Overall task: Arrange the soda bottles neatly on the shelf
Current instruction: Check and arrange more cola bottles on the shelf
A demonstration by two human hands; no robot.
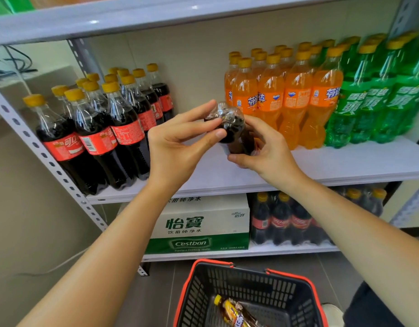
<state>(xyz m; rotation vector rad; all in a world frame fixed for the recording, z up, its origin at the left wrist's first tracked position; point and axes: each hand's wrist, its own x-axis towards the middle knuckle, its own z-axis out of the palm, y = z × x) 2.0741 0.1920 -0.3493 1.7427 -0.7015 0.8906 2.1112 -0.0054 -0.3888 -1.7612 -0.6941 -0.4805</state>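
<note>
A dark cola bottle (pixel 231 128) is held tilted in front of the middle shelf (pixel 345 161), its clear base pointing toward me. My left hand (pixel 180 142) pinches the base end with thumb and fingers. My right hand (pixel 267 149) grips the body from the right and underneath. On the shelf stand a group of cola bottles (pixel 97 128) at the left, orange soda bottles (pixel 281 95) right of centre and green soda bottles (pixel 381 95) at the far right. The shelf between cola and orange groups is bare.
A black basket with red rim (pixel 192 286) sits on the floor below, holding a yellow-capped bottle (pixel 234 312). The lower shelf carries a white and green water carton (pixel 199 227) and a wrapped pack of cola bottles (pixel 286 220). A perforated grey upright (pixel 45 156) bounds the left.
</note>
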